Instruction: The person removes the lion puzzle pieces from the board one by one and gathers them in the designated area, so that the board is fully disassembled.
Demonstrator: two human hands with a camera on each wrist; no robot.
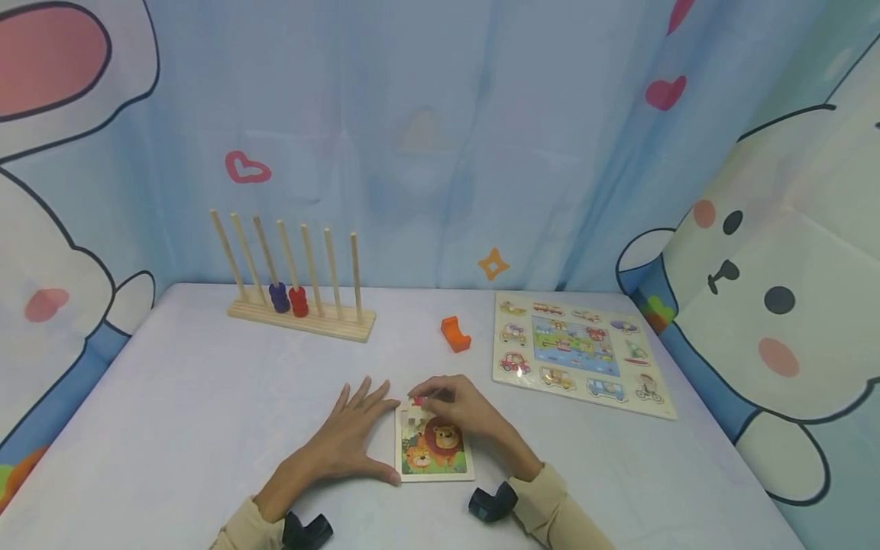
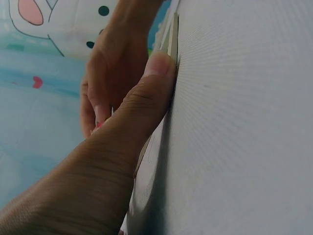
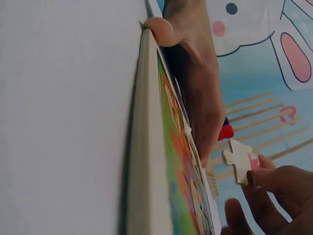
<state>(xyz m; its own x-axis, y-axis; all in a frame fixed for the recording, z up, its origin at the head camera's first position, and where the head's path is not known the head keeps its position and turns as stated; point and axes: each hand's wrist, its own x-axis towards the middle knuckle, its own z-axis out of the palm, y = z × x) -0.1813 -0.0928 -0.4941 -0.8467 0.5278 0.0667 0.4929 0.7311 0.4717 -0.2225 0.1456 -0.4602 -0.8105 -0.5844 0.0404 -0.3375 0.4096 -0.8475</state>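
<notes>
Left hand, fingers spread, at the left edge of the puzzle; a piece pinched in the right hand.
Between the hands, the puzzle's near part looks assembled; its far left looks bare. Held piece not yet set; far right hidden.

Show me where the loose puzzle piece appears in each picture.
Head: puzzle piece below centre, in the right hand, at the upper left of the lion puzzle.
Left wrist: puzzle piece left of centre, a pink-marked sliver.
Right wrist: puzzle piece right of centre, plainest.
Shared landmark: the left hand.
</notes>
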